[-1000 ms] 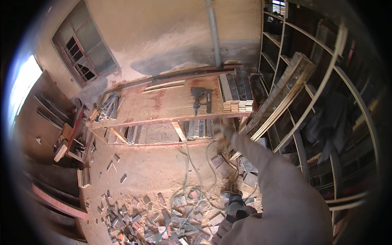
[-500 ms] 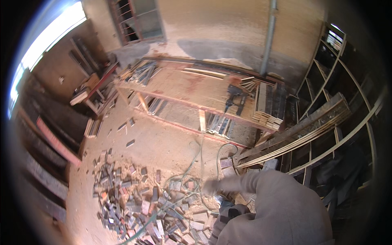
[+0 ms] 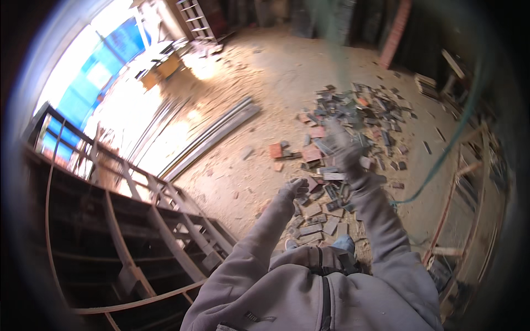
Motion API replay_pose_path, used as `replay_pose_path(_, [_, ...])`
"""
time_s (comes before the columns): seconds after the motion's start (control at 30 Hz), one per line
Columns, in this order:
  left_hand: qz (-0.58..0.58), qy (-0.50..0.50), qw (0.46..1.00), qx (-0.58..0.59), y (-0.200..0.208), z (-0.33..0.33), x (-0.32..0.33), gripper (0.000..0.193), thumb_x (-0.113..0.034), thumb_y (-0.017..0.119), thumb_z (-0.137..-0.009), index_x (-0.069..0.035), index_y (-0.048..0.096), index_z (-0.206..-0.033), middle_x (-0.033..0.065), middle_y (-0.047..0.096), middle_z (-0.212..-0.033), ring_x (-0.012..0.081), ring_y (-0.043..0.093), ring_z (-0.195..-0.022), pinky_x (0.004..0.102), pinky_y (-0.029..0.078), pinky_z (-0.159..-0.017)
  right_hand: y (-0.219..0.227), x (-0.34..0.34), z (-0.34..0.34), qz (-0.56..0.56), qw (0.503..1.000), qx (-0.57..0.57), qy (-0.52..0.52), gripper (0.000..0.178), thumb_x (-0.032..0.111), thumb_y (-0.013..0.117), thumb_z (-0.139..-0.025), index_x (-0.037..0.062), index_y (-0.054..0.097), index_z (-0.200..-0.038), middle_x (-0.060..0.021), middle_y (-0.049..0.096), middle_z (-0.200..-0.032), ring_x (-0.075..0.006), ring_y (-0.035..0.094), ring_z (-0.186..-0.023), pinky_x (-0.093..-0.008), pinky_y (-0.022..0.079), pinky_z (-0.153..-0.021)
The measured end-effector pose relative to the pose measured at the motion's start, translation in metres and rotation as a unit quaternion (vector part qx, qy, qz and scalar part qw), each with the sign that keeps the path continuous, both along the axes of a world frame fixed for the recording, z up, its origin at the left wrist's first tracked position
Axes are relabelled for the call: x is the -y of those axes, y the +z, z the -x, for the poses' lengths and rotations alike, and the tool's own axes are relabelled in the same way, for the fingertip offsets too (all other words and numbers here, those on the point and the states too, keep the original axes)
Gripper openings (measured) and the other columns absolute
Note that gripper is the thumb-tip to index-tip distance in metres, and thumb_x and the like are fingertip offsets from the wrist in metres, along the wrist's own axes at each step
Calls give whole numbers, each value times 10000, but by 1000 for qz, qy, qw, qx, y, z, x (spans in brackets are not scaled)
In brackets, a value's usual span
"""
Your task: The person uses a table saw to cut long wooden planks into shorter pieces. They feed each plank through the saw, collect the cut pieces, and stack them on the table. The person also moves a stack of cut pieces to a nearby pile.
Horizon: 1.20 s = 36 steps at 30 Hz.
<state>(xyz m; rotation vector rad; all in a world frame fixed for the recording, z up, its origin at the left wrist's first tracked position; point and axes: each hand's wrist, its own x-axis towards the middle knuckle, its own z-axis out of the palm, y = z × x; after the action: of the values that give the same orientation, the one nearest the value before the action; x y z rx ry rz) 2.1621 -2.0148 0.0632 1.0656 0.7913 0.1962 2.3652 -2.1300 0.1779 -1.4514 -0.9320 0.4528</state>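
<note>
My left hand (image 3: 298, 188), in a pale glove, is held out above the near edge of the wood scrap pile. Its fingers are curled closed, and whatever they hold, if anything, is hidden. Farther forward and to the right, my right hand (image 3: 343, 148) reaches over the pile, its fingers smeared by motion. A green hose (image 3: 441, 160) arcs through the air on the right and comes down beside my right forearm. Another blurred green stretch rises beyond my right hand; whether the hand grips it is unclear. Below lie many short wood offcuts (image 3: 331, 225), in grey, brown and reddish tones.
A slatted wooden frame (image 3: 160, 220) stands close on my left. Long boards (image 3: 212, 135) lie on the sawdust-covered floor beyond it. A ladder (image 3: 196, 21) leans at the back, near a bright opening with blue sheeting (image 3: 118, 47). A low wooden bench frame (image 3: 450, 209) is at right.
My view has swung from the workbench to the offcut pile and bright opening. Both arms now extend forward. The hose, which lay coiled on the pile, is now partly in the air.
</note>
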Motion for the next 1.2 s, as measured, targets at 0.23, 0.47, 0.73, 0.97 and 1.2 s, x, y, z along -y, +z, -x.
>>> replay_pose_path(0.23, [120, 342, 927, -96, -199, 182, -142, 316, -267, 715, -962, -45, 662, -1181, 92, 718, -1033, 236, 688, -902, 365, 551, -745, -40, 51, -214, 10, 953, -215, -213, 357, 336, 624, -1067, 73, 682, -1300, -79, 750, -1146, -201, 733, -957, -351, 589, -805])
replay_pose_path(0.47, [-71, 515, 854, -12, -60, 171, -301, 527, -141, 808, -938, 37, 597, -1388, 138, 733, -1135, 211, 726, -919, 307, 588, -749, -353, 104, -234, -16, 797, -586, 148, 344, 378, 566, -1019, 215, 554, -717, 8, 516, -632, -201, 541, -632, -391, 418, -564])
replay_pose_path(0.73, [-609, 287, 675, 302, 380, 141, -496, 262, -189, 769, -971, 27, 740, -1116, 176, 758, -1058, 250, 722, -1035, 346, 581, -902, -369, -336, -113, 418, 783, -451, 92, 257, 281, 548, -1030, 155, 500, -811, -5, 457, -706, -178, 468, -597, -359, 392, -533])
replay_pose_path(0.97, [-675, 93, 610, 404, 427, 92, -650, 276, -215, 770, -969, 22, 734, -1105, 172, 754, -1048, 245, 719, -1012, 351, 584, -897, -288, -739, -78, 291, 931, -100, 196, 262, 277, 658, -1047, 30, 677, -1131, -46, 729, -907, -113, 666, -751, -309, 541, -638])
replay_pose_path(1.2, [-650, 47, 611, 449, 405, 79, -887, 291, -241, 771, -967, 18, 728, -1093, 168, 751, -1037, 239, 716, -989, 357, 587, -892, -266, -917, -132, 421, 880, -133, 176, 310, 312, 676, -1013, 24, 711, -1120, -91, 742, -923, -170, 700, -764, -336, 561, -687])
